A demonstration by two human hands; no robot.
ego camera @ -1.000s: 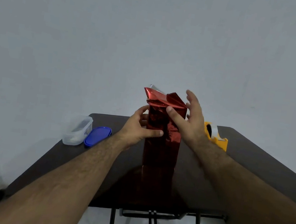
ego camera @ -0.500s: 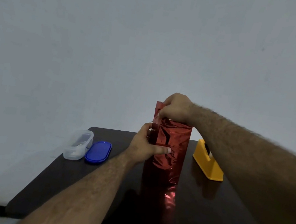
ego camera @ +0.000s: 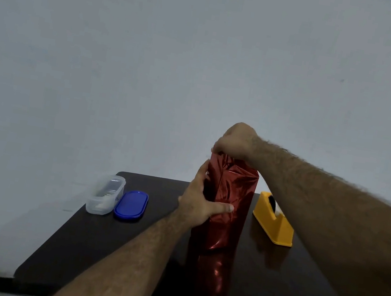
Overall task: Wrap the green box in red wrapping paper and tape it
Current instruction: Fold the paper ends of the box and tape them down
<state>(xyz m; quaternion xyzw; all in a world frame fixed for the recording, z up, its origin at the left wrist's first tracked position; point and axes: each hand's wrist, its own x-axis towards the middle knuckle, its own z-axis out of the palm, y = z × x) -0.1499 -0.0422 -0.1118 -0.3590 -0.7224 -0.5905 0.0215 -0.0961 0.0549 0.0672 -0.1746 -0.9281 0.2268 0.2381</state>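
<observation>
The box (ego camera: 228, 203), covered in red paper (ego camera: 238, 179), stands upright on the dark table (ego camera: 98, 247), its long axis vertical, between a blue lid (ego camera: 131, 204) and a yellow tape dispenser (ego camera: 273, 223). The left hand (ego camera: 200, 203) grips its left side, thumb across the front. The right hand (ego camera: 236, 141) pinches the paper at the top end.

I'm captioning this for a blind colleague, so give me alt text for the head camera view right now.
A person stands a tall box wrapped in red wrapping paper upright on a dark table, the left hand gripping its side while the right hand pinches the paper at the top. A yellow tape dispenser sits to the right; a clear container and blue lid sit left.
</observation>
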